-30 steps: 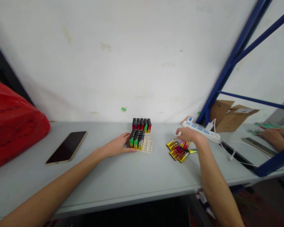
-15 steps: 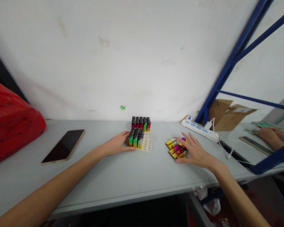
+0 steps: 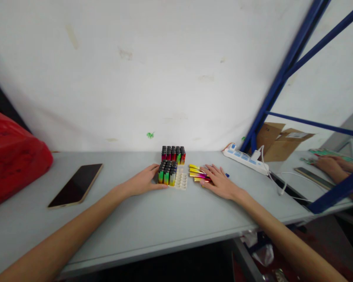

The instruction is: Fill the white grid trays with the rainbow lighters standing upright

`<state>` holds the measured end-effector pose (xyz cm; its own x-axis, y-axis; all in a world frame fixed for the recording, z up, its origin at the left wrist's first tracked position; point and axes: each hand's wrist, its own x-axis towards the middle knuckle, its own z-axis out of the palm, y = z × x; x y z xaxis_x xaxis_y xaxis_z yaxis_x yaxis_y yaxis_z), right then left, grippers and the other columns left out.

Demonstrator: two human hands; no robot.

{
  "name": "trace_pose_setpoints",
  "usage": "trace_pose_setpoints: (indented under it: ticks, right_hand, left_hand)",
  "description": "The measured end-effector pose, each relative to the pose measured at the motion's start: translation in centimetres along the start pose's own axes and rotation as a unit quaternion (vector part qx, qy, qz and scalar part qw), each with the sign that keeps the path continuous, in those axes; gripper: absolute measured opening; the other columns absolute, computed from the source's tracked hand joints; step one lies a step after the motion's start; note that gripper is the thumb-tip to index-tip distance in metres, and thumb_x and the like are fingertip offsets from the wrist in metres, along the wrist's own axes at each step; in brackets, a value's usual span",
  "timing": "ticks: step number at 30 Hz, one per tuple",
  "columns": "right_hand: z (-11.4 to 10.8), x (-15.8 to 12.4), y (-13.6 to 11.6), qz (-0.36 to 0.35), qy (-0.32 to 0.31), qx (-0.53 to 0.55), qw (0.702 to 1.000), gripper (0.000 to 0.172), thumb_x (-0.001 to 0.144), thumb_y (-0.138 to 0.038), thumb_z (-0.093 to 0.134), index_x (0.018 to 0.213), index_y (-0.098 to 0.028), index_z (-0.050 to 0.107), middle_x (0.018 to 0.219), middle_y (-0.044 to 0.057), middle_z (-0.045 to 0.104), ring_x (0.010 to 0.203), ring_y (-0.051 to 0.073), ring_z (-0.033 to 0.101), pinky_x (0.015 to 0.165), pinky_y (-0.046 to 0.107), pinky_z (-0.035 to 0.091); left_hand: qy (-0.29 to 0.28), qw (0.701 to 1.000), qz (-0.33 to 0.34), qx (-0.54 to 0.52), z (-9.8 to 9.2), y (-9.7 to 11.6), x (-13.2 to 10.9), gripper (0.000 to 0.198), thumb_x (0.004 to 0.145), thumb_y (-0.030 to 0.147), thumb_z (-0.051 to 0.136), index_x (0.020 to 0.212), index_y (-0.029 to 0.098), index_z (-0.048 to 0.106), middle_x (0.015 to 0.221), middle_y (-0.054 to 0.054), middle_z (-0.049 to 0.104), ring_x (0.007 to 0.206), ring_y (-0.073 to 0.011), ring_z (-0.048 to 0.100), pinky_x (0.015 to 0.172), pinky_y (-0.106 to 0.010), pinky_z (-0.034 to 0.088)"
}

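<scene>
Several upright lighters [image 3: 167, 172] with black tops fill the left part of a white tray [image 3: 181, 181], whose right-hand holes are bare. My left hand [image 3: 144, 180] rests at the left side of that group, thumb and fingers spread around its corner. Behind it stands a second block of upright lighters [image 3: 173, 153]. To the right of the tray, several yellow and magenta lighters [image 3: 196, 174] lie flat on the table. My right hand [image 3: 219, 181] lies over them with its fingers spread, hiding their right ends.
A phone [image 3: 75, 185] lies at the left near a red bag [image 3: 14, 160]. At the right are a white power strip [image 3: 245, 158] with cables, a blue metal frame [image 3: 270, 98] and a cardboard box [image 3: 285, 143]. Another person's hands [image 3: 332, 164] show at the far right.
My right hand has moved left and flattened over the loose lighters, which now lie closer to the tray. My left hand stays beside the group. The view has shifted slightly.
</scene>
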<state>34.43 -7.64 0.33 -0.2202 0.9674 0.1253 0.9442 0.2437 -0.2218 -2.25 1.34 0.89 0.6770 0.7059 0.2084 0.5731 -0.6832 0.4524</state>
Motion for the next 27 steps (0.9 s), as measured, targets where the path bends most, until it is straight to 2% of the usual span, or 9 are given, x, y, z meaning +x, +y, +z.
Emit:
trace_pose_setpoints:
  ticks: [3,5,7,10,14,16,19,24,27]
  right_hand:
    - [-2.0,-0.5,1.1,0.005,0.097,0.023,0.995,0.066,0.108,-0.063,0.028,0.156,-0.025,0.052,0.165,0.013,0.046,0.154,0.034,0.039,0.128,0.060,0.022]
    - [-3.2,-1.2,2.5,0.050,0.153,0.018,0.987,0.057,0.109,-0.053,0.029,0.140,-0.019,0.064,0.146,0.017,0.063,0.134,0.030,0.060,0.120,0.048,0.039]
    - [-3.7,-1.8,3.8,0.121,0.153,-0.007,0.981,0.052,0.108,-0.050,0.036,0.131,-0.014,0.066,0.121,0.019,0.073,0.111,0.029,0.071,0.105,0.041,0.050]
    - [-3.2,-2.0,4.8,0.184,0.096,-0.042,0.977,0.054,0.106,-0.052,0.043,0.137,-0.010,0.060,0.101,0.017,0.077,0.100,0.031,0.073,0.095,0.039,0.052]
    - [-2.3,-0.6,4.8,0.230,0.044,-0.090,0.968,0.062,0.105,-0.057,0.045,0.140,-0.007,0.058,0.114,0.025,0.075,0.110,0.035,0.073,0.091,0.040,0.051]
    - [-2.6,0.5,5.2,0.235,0.013,-0.110,0.966,0.060,0.103,-0.052,0.053,0.141,-0.006,0.058,0.116,0.026,0.075,0.112,0.035,0.073,0.090,0.039,0.052]
    - [-3.8,2.0,6.2,0.213,-0.019,-0.090,0.973,0.055,0.096,-0.036,0.067,0.143,-0.007,0.058,0.112,0.020,0.078,0.108,0.030,0.074,0.090,0.034,0.052]
    - [-6.0,4.2,6.4,0.187,0.056,0.030,0.980,0.041,0.086,-0.031,0.078,0.121,-0.010,0.075,0.105,0.015,0.081,0.100,0.028,0.075,0.090,0.036,0.053]
    - [-7.1,5.8,4.0,0.115,0.127,0.235,0.957,0.045,0.081,-0.044,0.081,0.113,-0.012,0.079,0.106,0.015,0.081,0.097,0.028,0.075,0.088,0.037,0.055]
  left_hand:
    - [-0.006,1.000,-0.009,0.006,-0.1,0.2,-0.1,0.088,0.083,0.079,0.069,0.146,0.019,0.058,0.152,-0.015,0.057,0.140,-0.0377,0.056,0.123,-0.044,0.042]
    - [-0.011,1.000,-0.013,0.007,-0.2,0.3,-0.1,0.090,0.082,0.080,0.069,0.147,0.018,0.058,0.151,-0.016,0.057,0.140,-0.0383,0.056,0.124,-0.046,0.042]
    - [-0.008,1.000,-0.012,0.002,-0.2,0.3,-0.1,0.090,0.082,0.080,0.069,0.146,0.019,0.058,0.150,-0.016,0.058,0.139,-0.0384,0.057,0.124,-0.047,0.042]
    - [0.001,1.000,-0.010,-0.009,-0.2,0.2,-0.1,0.086,0.081,0.079,0.070,0.143,0.020,0.061,0.148,-0.014,0.060,0.137,-0.0384,0.058,0.123,-0.047,0.043]
    - [-0.002,1.000,-0.011,-0.010,-0.2,0.3,0.0,0.085,0.082,0.076,0.072,0.144,0.020,0.060,0.150,-0.014,0.058,0.139,-0.0376,0.057,0.123,-0.045,0.042]
    - [-0.003,1.000,-0.012,-0.008,-0.2,0.4,0.0,0.085,0.082,0.075,0.073,0.144,0.019,0.060,0.151,-0.014,0.058,0.139,-0.0374,0.057,0.124,-0.044,0.042]
    - [-0.005,1.000,-0.014,-0.005,-0.3,0.6,-0.1,0.083,0.082,0.074,0.073,0.143,0.019,0.060,0.148,-0.014,0.060,0.136,-0.0372,0.059,0.122,-0.045,0.044]
    - [-0.003,1.000,-0.008,-0.004,-0.3,0.7,-0.1,0.081,0.083,0.075,0.072,0.141,0.019,0.060,0.145,-0.015,0.061,0.134,-0.0362,0.060,0.121,-0.046,0.044]
    - [-0.008,1.000,-0.011,-0.005,-0.2,0.7,-0.1,0.085,0.083,0.078,0.070,0.142,0.018,0.059,0.147,-0.016,0.059,0.135,-0.0369,0.059,0.122,-0.047,0.043]
